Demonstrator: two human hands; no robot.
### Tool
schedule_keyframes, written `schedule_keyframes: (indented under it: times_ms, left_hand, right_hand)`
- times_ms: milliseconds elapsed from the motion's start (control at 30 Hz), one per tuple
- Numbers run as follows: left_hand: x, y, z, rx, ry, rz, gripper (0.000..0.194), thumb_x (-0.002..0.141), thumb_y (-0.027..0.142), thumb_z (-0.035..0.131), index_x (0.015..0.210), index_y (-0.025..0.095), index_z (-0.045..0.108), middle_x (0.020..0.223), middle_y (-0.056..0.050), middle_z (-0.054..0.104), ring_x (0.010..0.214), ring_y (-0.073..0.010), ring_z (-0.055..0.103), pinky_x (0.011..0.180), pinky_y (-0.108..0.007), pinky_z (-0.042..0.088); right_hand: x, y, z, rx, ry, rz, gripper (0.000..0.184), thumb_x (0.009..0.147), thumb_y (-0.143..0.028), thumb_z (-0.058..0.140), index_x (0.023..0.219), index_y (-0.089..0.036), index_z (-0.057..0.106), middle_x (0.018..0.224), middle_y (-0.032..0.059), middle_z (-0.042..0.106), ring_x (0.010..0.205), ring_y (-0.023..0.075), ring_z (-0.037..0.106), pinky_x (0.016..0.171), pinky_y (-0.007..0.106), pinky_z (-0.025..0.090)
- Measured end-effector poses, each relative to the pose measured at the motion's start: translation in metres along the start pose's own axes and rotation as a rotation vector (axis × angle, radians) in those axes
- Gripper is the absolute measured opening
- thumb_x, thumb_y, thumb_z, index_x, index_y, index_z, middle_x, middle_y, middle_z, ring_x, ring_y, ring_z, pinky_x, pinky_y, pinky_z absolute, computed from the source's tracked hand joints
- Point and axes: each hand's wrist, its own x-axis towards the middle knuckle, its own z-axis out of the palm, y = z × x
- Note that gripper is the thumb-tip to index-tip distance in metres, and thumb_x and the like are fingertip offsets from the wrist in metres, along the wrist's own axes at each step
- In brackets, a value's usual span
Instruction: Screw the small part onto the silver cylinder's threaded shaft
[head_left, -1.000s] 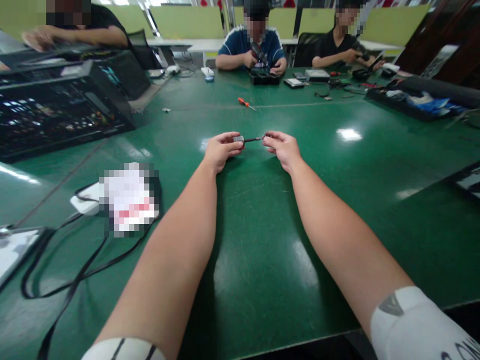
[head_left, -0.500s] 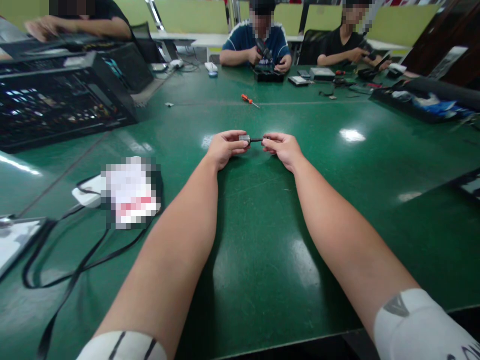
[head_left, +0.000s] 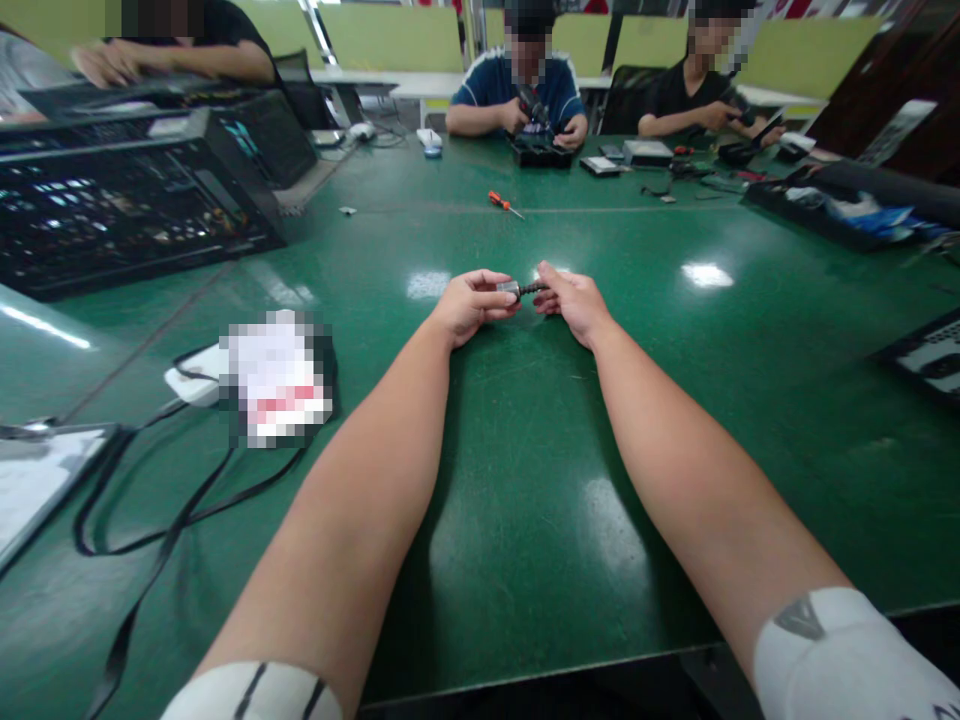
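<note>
Over the green table [head_left: 517, 430], both hands meet at one small part: a silvery metal cylinder [head_left: 509, 289] with a dark, ridged rod [head_left: 529, 288] sticking out of it to the right. Its exact kind is too small to make out. My left hand [head_left: 474, 308] is closed round the cylinder, thumb and fingers pinching it. The rod's far end runs into the fingers of my right hand [head_left: 576, 303], whose thumb is lifted on top. The part is held roughly level, and its right tip is hidden.
An orange screwdriver [head_left: 504, 204] lies farther off. A black computer case [head_left: 142, 190] stands at left, with a badge [head_left: 281, 380] on a black strap nearer me. A black tray [head_left: 847, 205] is at right. Three co-workers sit across, one holding a power drill [head_left: 534, 105].
My right thumb has lifted from its pinch on the rod, and the rod's ridges now show. The whole view has shifted slightly to the right.
</note>
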Motion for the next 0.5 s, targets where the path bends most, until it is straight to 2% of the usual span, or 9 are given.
schedule_keyframes:
  times_ms: [100, 167, 267, 333, 400, 500]
  left_hand:
    - [-0.021, -0.001, 0.007, -0.009, 0.026, -0.004, 0.038, 0.055, 0.005, 0.088, 0.084, 0.013, 0.065, 0.077, -0.001, 0.073, 0.064, -0.0163, 0.073, 0.072, -0.035, 0.062]
    - [-0.043, -0.004, 0.014, -0.007, 0.032, -0.003, 0.040, 0.051, 0.008, 0.091, 0.082, 0.014, 0.064, 0.076, -0.001, 0.073, 0.063, -0.0168, 0.073, 0.072, -0.036, 0.062]
    - [-0.093, -0.010, 0.023, 0.001, 0.056, 0.026, 0.045, 0.046, 0.011, 0.095, 0.080, 0.015, 0.065, 0.077, -0.001, 0.074, 0.066, -0.0157, 0.072, 0.075, -0.035, 0.062]
    - [-0.134, -0.010, 0.026, 0.010, 0.086, 0.049, 0.045, 0.049, 0.014, 0.096, 0.082, 0.017, 0.066, 0.083, -0.001, 0.075, 0.071, -0.0153, 0.073, 0.076, -0.032, 0.061]
    - [-0.173, -0.004, 0.026, 0.055, 0.040, 0.047, 0.040, 0.054, 0.018, 0.095, 0.083, 0.019, 0.068, 0.086, -0.003, 0.075, 0.073, -0.0167, 0.073, 0.073, -0.032, 0.061]
    - [-0.214, 0.011, 0.027, 0.246, -0.093, 0.218, 0.030, 0.061, 0.020, 0.092, 0.081, 0.021, 0.070, 0.085, -0.006, 0.075, 0.073, -0.0196, 0.071, 0.067, -0.034, 0.058]
  right_hand:
    - [-0.013, -0.004, -0.001, 0.060, 0.035, 0.032, 0.068, 0.070, -0.087, 0.070, 0.084, -0.021, 0.068, 0.075, 0.0046, 0.067, 0.066, 0.0152, 0.063, 0.061, 0.028, 0.049]
    - [-0.029, -0.007, 0.001, 0.049, 0.078, 0.020, 0.066, 0.072, -0.086, 0.069, 0.088, -0.022, 0.067, 0.082, 0.0053, 0.068, 0.072, 0.0165, 0.064, 0.062, 0.028, 0.048]
    - [-0.074, -0.019, 0.004, -0.045, 0.131, -0.137, 0.055, 0.078, -0.073, 0.071, 0.103, -0.025, 0.065, 0.103, 0.0068, 0.068, 0.089, 0.0207, 0.065, 0.067, 0.030, 0.050]
    - [-0.117, -0.031, 0.004, -0.143, 0.037, -0.274, 0.045, 0.085, -0.061, 0.070, 0.115, -0.027, 0.063, 0.116, 0.0087, 0.066, 0.103, 0.0248, 0.064, 0.073, 0.034, 0.053]
    - [-0.165, -0.046, 0.001, -0.270, -0.088, -0.346, 0.039, 0.090, -0.050, 0.068, 0.123, -0.030, 0.060, 0.128, 0.0097, 0.063, 0.114, 0.0283, 0.061, 0.079, 0.040, 0.053]
    - [-0.225, -0.069, -0.002, -0.450, -0.185, -0.422, 0.058, 0.087, -0.039, 0.074, 0.139, -0.035, 0.049, 0.132, 0.0113, 0.062, 0.116, 0.0327, 0.062, 0.086, 0.048, 0.053]
